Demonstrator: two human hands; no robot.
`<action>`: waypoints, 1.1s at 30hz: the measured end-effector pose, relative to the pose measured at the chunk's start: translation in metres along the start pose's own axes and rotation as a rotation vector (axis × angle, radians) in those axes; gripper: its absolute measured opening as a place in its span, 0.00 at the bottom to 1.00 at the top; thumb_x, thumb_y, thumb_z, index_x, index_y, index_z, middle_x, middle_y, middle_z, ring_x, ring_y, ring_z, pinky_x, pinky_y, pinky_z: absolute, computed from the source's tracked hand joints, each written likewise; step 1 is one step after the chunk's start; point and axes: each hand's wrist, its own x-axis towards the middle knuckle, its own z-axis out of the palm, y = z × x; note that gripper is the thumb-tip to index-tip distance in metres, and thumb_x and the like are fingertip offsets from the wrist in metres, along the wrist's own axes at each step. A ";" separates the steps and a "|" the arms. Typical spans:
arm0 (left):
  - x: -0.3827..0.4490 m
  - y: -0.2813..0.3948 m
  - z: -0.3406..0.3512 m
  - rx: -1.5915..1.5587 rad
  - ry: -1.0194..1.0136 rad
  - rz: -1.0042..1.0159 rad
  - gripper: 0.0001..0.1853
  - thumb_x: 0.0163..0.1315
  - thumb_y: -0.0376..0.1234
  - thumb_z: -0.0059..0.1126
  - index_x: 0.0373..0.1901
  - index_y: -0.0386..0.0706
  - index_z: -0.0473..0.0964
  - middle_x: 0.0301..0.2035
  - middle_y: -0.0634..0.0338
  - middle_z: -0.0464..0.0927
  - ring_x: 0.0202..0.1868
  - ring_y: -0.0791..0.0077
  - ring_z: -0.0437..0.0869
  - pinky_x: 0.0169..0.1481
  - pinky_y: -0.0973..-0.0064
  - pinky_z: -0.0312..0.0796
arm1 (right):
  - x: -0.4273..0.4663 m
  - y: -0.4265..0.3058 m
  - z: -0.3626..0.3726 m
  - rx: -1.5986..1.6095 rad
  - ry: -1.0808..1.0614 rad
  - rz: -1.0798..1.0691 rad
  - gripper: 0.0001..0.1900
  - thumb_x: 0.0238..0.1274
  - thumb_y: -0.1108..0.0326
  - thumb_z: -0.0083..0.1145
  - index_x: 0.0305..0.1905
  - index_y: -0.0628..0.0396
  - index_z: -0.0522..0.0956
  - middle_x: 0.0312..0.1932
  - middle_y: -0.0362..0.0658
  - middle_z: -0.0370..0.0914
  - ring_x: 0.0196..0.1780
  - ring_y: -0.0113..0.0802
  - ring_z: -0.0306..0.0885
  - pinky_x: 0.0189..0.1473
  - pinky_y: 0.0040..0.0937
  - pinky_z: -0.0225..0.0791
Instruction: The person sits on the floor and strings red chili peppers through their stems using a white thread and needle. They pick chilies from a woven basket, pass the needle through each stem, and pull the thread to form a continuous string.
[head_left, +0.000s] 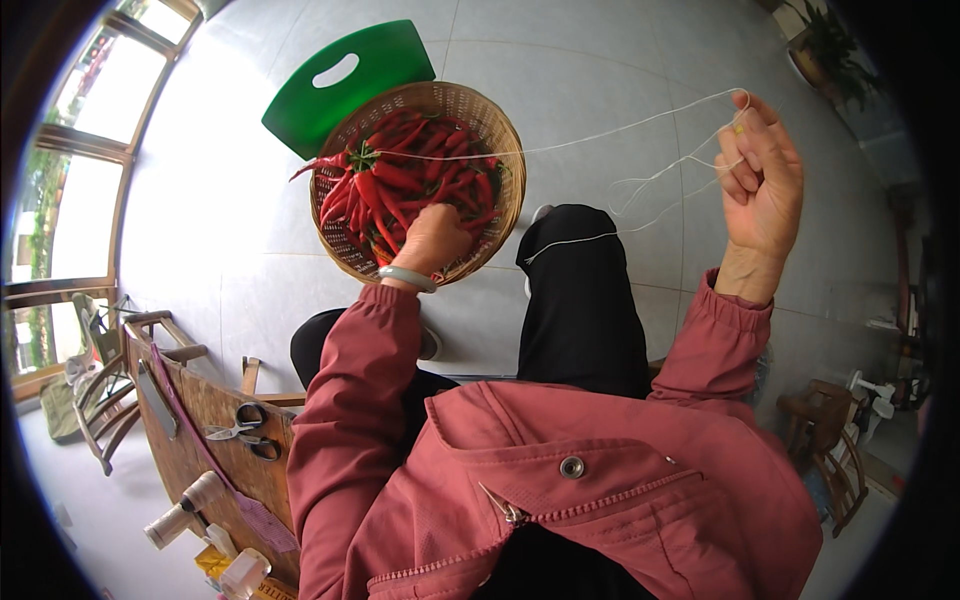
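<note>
Red chili peppers (450, 154) fill a round wicker basket (508, 127) on the floor before me. My left hand (436, 234), with a pale bangle at the wrist, reaches down among the chilies; its fingertips are hidden. Up at the right, my right hand (761, 154) pinches a white thread (600, 138) between its bent fingers. The thread runs taut to the green stems of a cluster of chilies (364, 161) at the basket's left side. Slack loops hang below the right hand, and a loose end lies across my black-trousered knee (577, 277).
A green plastic board (390, 60) with a handle hole stands behind the basket. On the wooden table (169, 420) at left lie scissors (251, 431), a knife blade (157, 397), a purple strap (195, 431) and a thread spool (199, 491). Wooden chairs stand at both sides.
</note>
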 end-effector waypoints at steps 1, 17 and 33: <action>-0.009 -0.001 -0.011 -0.319 0.012 0.021 0.09 0.54 0.29 0.58 0.35 0.32 0.79 0.23 0.55 0.82 0.27 0.68 0.82 0.36 0.73 0.74 | 0.000 0.002 0.001 -0.036 0.011 -0.003 0.13 0.65 0.71 0.58 0.51 0.68 0.77 0.20 0.28 0.58 0.19 0.13 0.49 0.18 0.16 0.42; -0.053 0.020 -0.070 -1.969 0.100 0.101 0.03 0.67 0.27 0.52 0.38 0.36 0.74 0.36 0.57 0.81 0.34 0.75 0.81 0.40 0.78 0.75 | -0.054 0.120 0.116 -0.509 -0.419 0.118 0.06 0.63 0.71 0.65 0.40 0.62 0.84 0.26 0.30 0.73 0.29 0.13 0.63 0.29 0.17 0.57; -0.064 0.019 -0.075 -1.261 0.100 0.167 0.11 0.65 0.30 0.61 0.47 0.37 0.79 0.36 0.62 0.83 0.35 0.82 0.82 0.39 0.83 0.73 | -0.034 0.153 0.114 -0.283 -0.407 0.426 0.08 0.66 0.67 0.62 0.38 0.61 0.81 0.24 0.30 0.71 0.25 0.13 0.63 0.23 0.16 0.55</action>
